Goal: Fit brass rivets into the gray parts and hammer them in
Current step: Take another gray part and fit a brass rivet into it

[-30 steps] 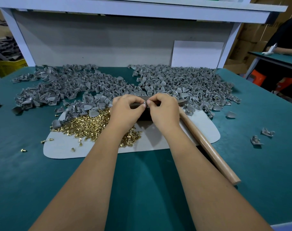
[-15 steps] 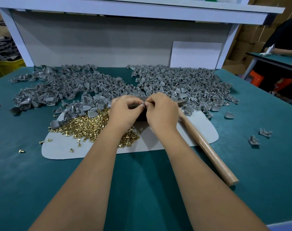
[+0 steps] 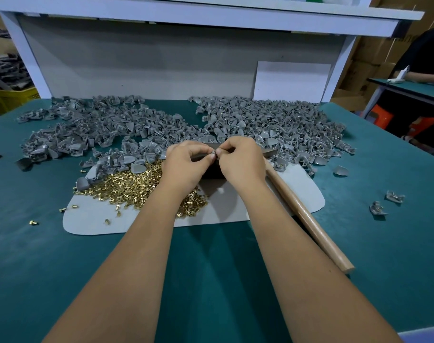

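Observation:
My left hand [image 3: 186,167] and my right hand [image 3: 243,164] meet fingertip to fingertip over a dark metal block [image 3: 212,170] on the pale mat [image 3: 127,221]. Between the fingertips I pinch a small gray part [image 3: 214,153]; whether a rivet sits in it is hidden. A heap of brass rivets [image 3: 129,186] lies on the mat left of my left wrist. Big piles of gray parts [image 3: 273,125] spread across the far half of the green table. The hammer's wooden handle [image 3: 307,219] lies to the right of my right arm, its head hidden behind my hand.
Two loose gray parts [image 3: 384,204] lie at the right of the green table [image 3: 211,280], and stray rivets [image 3: 34,222] at the left. A white shelf frame [image 3: 32,65] and gray back panel close off the far side. Another person sits at a table far right.
Both hands stay joined over the block; only slight fingertip shifts on the small part. The hammer lies where it was.

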`<state>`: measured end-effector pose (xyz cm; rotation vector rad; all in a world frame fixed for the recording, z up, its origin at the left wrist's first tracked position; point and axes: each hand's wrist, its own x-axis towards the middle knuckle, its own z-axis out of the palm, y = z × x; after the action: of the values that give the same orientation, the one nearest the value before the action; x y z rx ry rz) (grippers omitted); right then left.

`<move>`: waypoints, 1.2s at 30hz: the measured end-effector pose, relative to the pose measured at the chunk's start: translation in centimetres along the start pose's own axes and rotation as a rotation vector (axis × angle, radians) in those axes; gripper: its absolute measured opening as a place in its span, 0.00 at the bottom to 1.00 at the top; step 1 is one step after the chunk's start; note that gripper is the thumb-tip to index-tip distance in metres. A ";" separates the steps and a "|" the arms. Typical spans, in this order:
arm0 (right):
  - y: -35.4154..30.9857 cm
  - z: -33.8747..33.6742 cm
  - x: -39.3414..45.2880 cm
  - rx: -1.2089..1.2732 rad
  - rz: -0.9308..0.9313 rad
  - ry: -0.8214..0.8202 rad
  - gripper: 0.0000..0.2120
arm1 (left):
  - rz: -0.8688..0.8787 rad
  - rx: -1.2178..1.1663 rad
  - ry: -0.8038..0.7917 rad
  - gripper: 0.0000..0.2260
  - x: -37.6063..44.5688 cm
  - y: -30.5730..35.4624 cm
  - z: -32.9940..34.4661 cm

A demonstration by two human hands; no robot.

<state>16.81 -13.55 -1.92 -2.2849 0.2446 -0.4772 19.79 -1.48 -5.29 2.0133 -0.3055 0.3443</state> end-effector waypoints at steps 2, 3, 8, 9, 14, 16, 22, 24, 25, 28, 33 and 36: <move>0.0 0.0 0.0 0.000 0.002 0.004 0.08 | 0.003 0.017 0.008 0.04 -0.1 0.2 0.1; 0.1 0.0 0.0 -0.008 -0.007 0.013 0.08 | 0.000 0.021 0.016 0.04 -0.1 0.3 0.1; 0.2 0.3 -0.2 -0.074 -0.066 0.051 0.07 | -0.006 0.008 0.023 0.05 -0.2 0.3 0.2; 0.2 0.3 -0.3 -0.085 -0.077 0.053 0.06 | -0.006 0.008 0.024 0.05 -0.2 0.3 0.2; 0.2 0.3 -0.3 -0.111 -0.111 0.068 0.06 | -0.004 0.009 0.023 0.05 -0.2 0.4 0.1; 0.3 0.4 -0.4 -0.110 -0.120 0.072 0.06 | -0.007 0.010 0.026 0.05 -0.3 0.4 0.1; 0.6 0.5 -0.4 -0.084 -0.157 0.096 0.05 | -0.006 0.013 0.027 0.03 -0.3 0.3 0.1; 0.8 0.7 -0.5 -0.086 -0.194 0.112 0.05 | -0.007 0.014 0.030 0.03 -0.3 0.3 0.1; 1.0 0.8 -0.6 -0.085 -0.210 0.122 0.05 | -0.008 0.016 0.030 0.03 -0.2 0.3 0.1; 1.3 1.2 -0.7 -0.058 -0.222 0.129 0.07 | -0.021 0.009 0.030 0.03 -0.2 0.3 0.1; 1.6 1.0 -0.7 0.287 -0.111 0.128 0.13 | -0.042 0.000 0.044 0.05 0.0 0.3 0.2; 1.8 0.9 -0.6 0.406 -0.048 0.118 0.12 | -0.051 -0.024 0.045 0.04 0.0 0.2 0.3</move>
<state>16.58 -14.03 -3.94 -1.8729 0.1365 -0.6260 19.72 -1.82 -5.22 1.9836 -0.2289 0.3519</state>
